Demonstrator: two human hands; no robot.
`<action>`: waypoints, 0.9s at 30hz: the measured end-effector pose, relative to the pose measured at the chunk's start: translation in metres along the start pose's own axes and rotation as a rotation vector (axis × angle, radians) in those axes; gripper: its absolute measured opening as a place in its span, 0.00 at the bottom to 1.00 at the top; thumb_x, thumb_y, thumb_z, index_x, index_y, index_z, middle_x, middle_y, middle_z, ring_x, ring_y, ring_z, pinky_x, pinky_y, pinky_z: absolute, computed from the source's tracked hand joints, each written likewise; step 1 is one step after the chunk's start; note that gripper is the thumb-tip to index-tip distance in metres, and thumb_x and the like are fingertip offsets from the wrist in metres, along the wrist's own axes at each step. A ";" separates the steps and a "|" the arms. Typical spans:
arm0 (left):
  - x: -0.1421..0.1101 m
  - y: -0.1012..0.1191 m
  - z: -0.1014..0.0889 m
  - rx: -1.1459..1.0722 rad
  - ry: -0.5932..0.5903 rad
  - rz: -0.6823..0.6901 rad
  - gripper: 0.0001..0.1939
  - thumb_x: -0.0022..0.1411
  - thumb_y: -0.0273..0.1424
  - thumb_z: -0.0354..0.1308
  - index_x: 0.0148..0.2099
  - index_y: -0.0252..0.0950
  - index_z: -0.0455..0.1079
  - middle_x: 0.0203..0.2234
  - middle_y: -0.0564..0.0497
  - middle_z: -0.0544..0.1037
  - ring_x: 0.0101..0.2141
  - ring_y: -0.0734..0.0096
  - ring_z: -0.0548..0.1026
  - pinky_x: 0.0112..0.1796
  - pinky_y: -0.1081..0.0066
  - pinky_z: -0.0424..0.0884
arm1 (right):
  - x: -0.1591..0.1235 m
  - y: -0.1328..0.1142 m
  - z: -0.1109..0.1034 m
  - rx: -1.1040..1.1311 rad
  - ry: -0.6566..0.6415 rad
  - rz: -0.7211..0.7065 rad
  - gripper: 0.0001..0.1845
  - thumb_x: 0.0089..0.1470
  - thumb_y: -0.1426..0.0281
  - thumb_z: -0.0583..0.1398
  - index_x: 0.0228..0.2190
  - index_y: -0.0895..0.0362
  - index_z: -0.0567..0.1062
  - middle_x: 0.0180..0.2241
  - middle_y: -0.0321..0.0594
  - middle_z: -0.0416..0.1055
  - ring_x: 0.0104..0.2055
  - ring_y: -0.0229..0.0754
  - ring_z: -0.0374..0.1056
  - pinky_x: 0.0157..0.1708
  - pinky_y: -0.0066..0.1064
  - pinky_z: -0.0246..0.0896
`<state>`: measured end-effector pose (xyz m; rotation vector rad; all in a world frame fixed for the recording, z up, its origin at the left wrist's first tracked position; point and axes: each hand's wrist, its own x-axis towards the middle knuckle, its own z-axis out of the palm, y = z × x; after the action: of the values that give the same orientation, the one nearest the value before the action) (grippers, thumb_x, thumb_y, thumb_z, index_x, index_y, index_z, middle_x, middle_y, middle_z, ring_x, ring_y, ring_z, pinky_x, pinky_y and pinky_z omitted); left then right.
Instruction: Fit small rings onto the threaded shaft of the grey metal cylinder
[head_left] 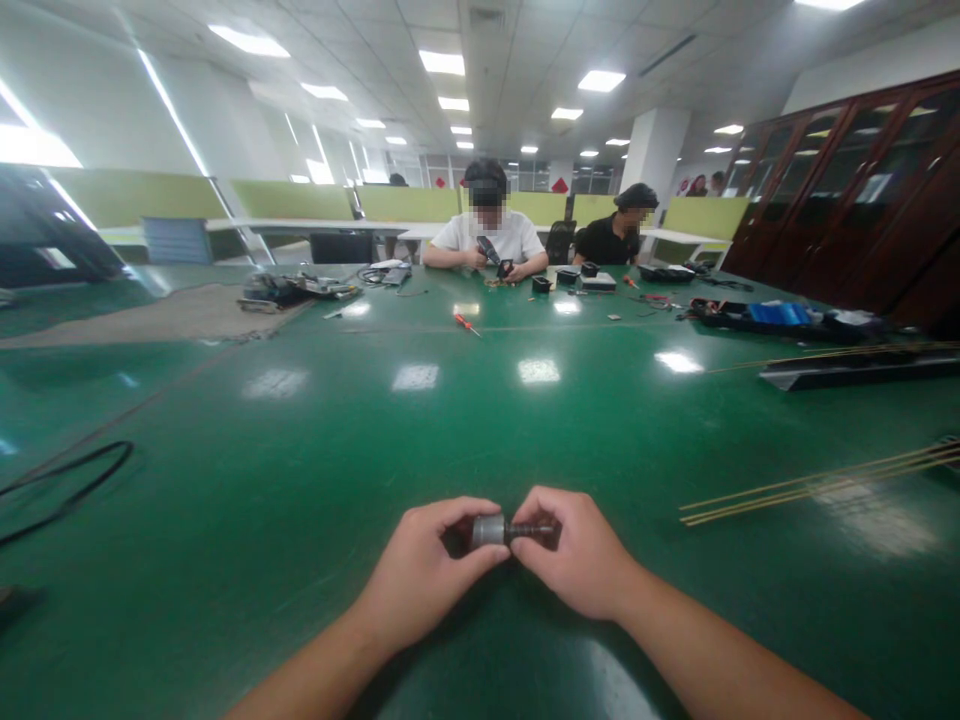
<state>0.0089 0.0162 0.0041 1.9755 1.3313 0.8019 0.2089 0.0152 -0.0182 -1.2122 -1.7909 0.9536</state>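
Note:
My left hand (420, 570) grips a small silvery metal cylinder (489, 531) between thumb and fingers, just above the green table. It looks like a small motor with a dark, ridged shaft (529, 530) sticking out to the right. My right hand (577, 550) is closed around that shaft, the thumb and index tips meeting it close to the cylinder's end. The two thumbs almost touch. Parts of the fingers behind the cylinder and shaft are hidden.
Thin brass-coloured rods (810, 485) lie at the right, near a dark metal channel (847, 370). A black cable (90, 455) loops at the left. Farther off are an orange screwdriver (465, 323) and piled parts (292, 290). Two people sit across the table (360, 430).

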 end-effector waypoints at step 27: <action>-0.001 -0.002 0.000 -0.022 0.012 -0.007 0.12 0.55 0.35 0.68 0.43 0.42 0.79 0.37 0.55 0.84 0.39 0.63 0.80 0.42 0.69 0.72 | 0.000 -0.003 -0.001 0.006 0.010 0.005 0.02 0.48 0.74 0.63 0.26 0.57 0.73 0.23 0.33 0.71 0.26 0.37 0.66 0.27 0.26 0.57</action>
<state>0.0080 0.0162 0.0024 1.9505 1.3296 0.8226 0.2090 0.0146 -0.0151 -1.2160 -1.7768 0.9527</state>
